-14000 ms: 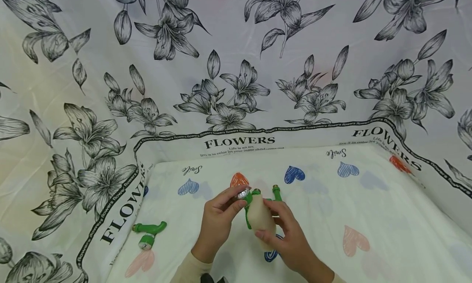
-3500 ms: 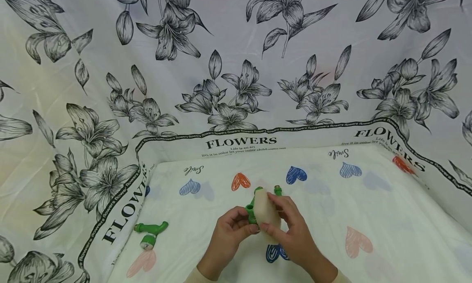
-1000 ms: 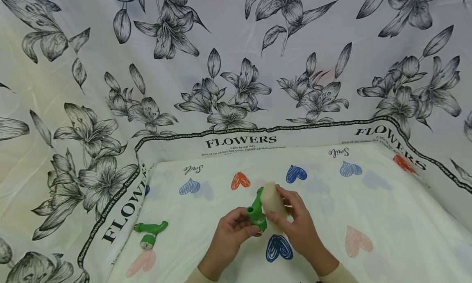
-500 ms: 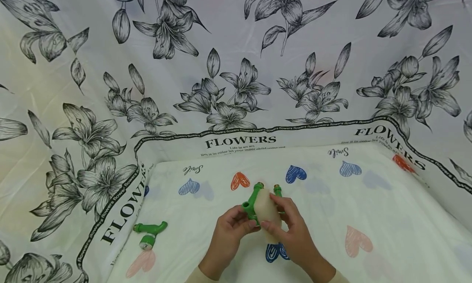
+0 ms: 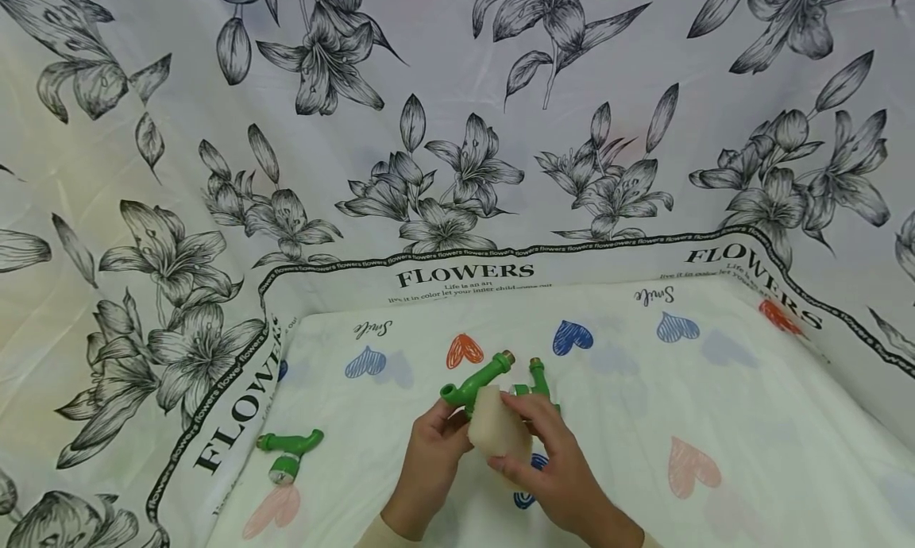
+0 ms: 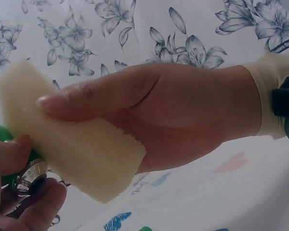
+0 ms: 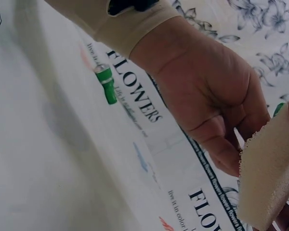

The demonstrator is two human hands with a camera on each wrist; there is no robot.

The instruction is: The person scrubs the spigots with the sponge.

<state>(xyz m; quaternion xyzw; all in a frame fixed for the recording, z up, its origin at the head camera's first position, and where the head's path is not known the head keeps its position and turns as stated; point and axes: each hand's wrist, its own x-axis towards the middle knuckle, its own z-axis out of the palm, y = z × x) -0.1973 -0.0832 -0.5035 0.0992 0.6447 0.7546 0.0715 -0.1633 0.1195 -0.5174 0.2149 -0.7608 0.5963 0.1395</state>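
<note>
A person's right hand [image 5: 565,461] grips a cream-coloured sponge [image 5: 493,429], the thumb pressed on its broad face and the other fingers going round behind it; the sponge is held up in front of the person, tilted, over a white heart-print cloth [image 5: 608,453]; its surface looks finely porous in both wrist views. Just left of the sponge, the left hand [image 5: 432,457] holds a green tap [image 5: 475,387]; its thumb and fingers pinch the tap near a silvery marked cap [image 6: 31,177], seen at the sponge's edge in the left wrist view. The tap slants up past the sponge, its open spout to the left of it and its brass threaded end [image 5: 508,356] beyond it; the sponge hides part of the tap's body, and whether the two touch cannot be told for certain.

Beyond the sponge and a little to its right lies a second green tap [image 5: 539,383], partly hidden by the right hand; well to the left of the sponge a third green tap [image 5: 289,446] lies on the cloth, with a pale-faced cap turned toward the person. An orange-red heart [image 5: 465,351] and a dark blue heart [image 5: 572,337] are printed on the cloth beyond the sponge; a pink heart [image 5: 690,467] shows well to its right. Far behind the sponge hangs a white curtain [image 5: 429,71] with black line-drawn lilies; its lower border reads "FLOWERS"; beige sleeves [image 5: 388,534] cover the person's wrists.
</note>
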